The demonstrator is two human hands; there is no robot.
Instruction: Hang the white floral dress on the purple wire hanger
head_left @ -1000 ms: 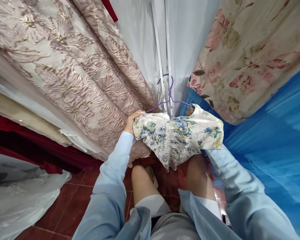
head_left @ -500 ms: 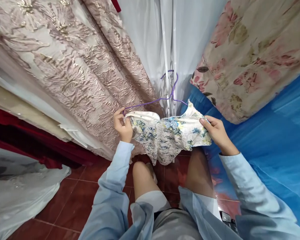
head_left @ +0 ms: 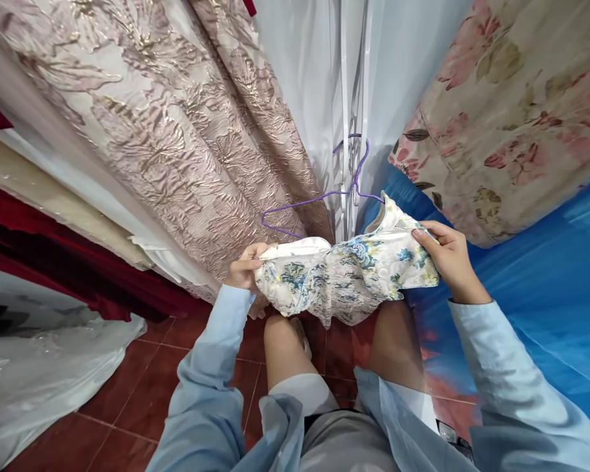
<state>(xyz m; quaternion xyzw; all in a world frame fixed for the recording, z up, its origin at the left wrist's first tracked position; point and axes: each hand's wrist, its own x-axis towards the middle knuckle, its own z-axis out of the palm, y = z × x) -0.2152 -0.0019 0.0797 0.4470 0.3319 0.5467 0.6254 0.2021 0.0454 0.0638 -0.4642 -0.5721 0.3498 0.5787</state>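
A small white top with blue and yellow flowers [head_left: 334, 275] is stretched out between my hands, above my knees. My left hand [head_left: 244, 265] pinches its left shoulder edge. My right hand [head_left: 445, 252] grips the right sleeve, thumb on top. A purple wire hanger [head_left: 324, 195] sits behind the top; its left arm is bare, while its right arm goes into the neckline on the right. The hanger's hook points up beside white straps [head_left: 345, 98].
Pink embossed floral fabric [head_left: 216, 131] hangs at the left, and cream cloth with pink flowers [head_left: 516, 131] at the right. Blue sheer fabric [head_left: 535, 288] drapes down on the right. White plastic-like material [head_left: 54, 373] lies lower left over the red tiled floor [head_left: 152, 387].
The hanger's left arm has come out of the top's left shoulder. My left hand has moved lower with the fabric. The view has shifted slightly.
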